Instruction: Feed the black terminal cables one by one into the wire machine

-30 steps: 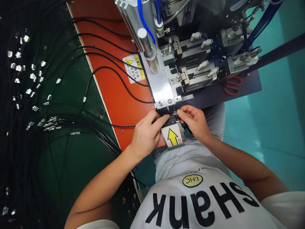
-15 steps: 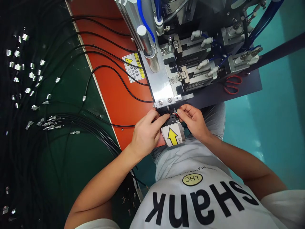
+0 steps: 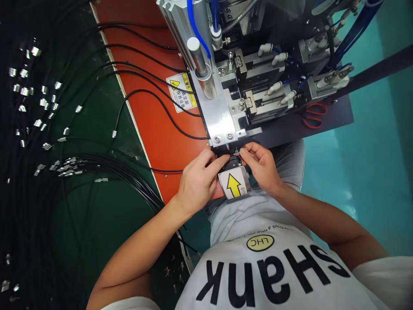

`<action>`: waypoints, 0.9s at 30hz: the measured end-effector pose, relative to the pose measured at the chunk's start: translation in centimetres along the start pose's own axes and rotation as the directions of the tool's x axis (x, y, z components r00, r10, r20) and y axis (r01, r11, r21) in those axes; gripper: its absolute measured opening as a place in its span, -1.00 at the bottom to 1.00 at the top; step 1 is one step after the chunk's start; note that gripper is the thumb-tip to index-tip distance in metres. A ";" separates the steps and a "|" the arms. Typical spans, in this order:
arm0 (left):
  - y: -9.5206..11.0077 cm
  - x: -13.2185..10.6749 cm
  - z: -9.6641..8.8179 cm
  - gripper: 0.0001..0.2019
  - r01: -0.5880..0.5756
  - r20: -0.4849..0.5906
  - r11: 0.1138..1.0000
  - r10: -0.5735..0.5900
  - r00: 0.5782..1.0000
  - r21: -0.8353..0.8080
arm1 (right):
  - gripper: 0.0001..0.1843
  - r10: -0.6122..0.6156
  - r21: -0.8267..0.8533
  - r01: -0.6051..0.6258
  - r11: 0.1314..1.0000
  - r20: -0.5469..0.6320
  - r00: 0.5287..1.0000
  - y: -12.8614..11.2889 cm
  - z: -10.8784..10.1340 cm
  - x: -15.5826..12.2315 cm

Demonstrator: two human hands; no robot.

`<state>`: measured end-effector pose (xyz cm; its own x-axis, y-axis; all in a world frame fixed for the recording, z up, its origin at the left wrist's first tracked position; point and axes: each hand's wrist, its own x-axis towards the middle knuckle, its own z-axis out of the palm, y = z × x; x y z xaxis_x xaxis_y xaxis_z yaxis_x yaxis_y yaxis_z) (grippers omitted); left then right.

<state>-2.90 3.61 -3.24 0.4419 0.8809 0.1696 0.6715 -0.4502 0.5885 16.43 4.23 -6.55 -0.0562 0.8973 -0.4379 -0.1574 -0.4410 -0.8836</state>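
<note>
At the front end of the machine, my left hand (image 3: 201,176) is closed on a black cable (image 3: 166,171), its thumb pressing near the cable's tip over the black fixture (image 3: 230,163). Just to the right, my right hand (image 3: 260,163) pinches the fine wire ends (image 3: 238,153), where a bit of red shows. Thumb and forefinger hide most of them. Below the fingers sits a white label with a yellow arrow (image 3: 233,185). The metal plate (image 3: 219,116) of the machine stands right above both hands.
Several black cables (image 3: 155,94) run across the orange base (image 3: 138,125) into the machine. On the dark green table (image 3: 97,215) lie many cables with shiny metal ends (image 3: 69,165). Red-handled scissors (image 3: 314,115) rest on the dark shelf at right. Pneumatic cylinders (image 3: 271,99) stand behind the plate.
Almost nothing differs. Both hands stay at the fixture; the right fingers have shifted very slightly at the wire ends, and less red shows.
</note>
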 end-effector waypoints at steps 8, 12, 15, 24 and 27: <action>0.1 0.0 -0.1 -0.66 -0.005 0.004 1.000 0.005 1.000 0.020 | -0.85 -0.447 -0.546 0.356 0.758 -0.037 0.894 0.0 -0.2 -0.1; 0.0 0.0 0.0 -0.65 -0.007 0.001 1.000 0.007 1.000 0.015 | -0.84 -0.352 -0.463 0.284 0.840 -0.066 0.934 0.2 0.0 -0.1; 0.0 -0.1 0.1 -0.66 -0.010 -0.001 1.000 0.010 1.000 0.019 | -0.80 -0.139 -0.264 0.120 0.957 -0.053 0.989 0.4 0.2 -0.2; 0.1 0.0 0.0 -0.65 -0.008 0.005 0.999 0.008 1.000 0.043 | -0.83 -0.331 -0.447 0.265 0.855 -0.076 0.941 0.1 0.0 -0.1; 0.0 0.0 0.0 -0.66 -0.012 0.004 0.999 0.011 1.000 0.041 | -0.79 -0.119 -0.224 0.117 0.968 0.006 0.993 -0.1 -0.5 0.1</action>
<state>-2.86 3.62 -3.22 0.4520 0.8751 0.1731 0.6901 -0.4660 0.5537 16.96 4.36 -6.56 -0.0432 0.9435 -0.3285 0.0617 -0.3257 -0.9435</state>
